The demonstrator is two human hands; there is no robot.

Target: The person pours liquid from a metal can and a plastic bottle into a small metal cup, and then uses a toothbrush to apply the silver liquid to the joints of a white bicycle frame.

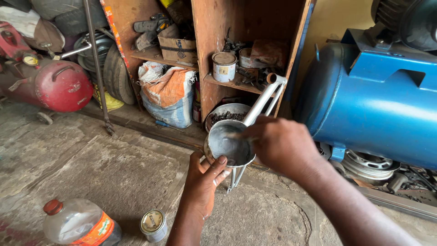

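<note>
Hands (200,182) (282,146) grip grey metal bowl (227,146) rim.

- Beyond your fingers, the brown wooden shelf unit (214,41) blocks the way.
- Right of your fingers stands the big blue steel tank (373,100).
- Below your fingers, bare concrete floor (114,168) lies open, save the clear plastic bottle (79,223) and small round tin (153,224).

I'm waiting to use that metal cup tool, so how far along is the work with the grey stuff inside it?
Done: grey paste already sits in the metal cup. In hand: the left hand steadies the cup from below; the right hand reaches over its rim, fingertips inside. Left: the small tin on the floor stays shut.
</note>
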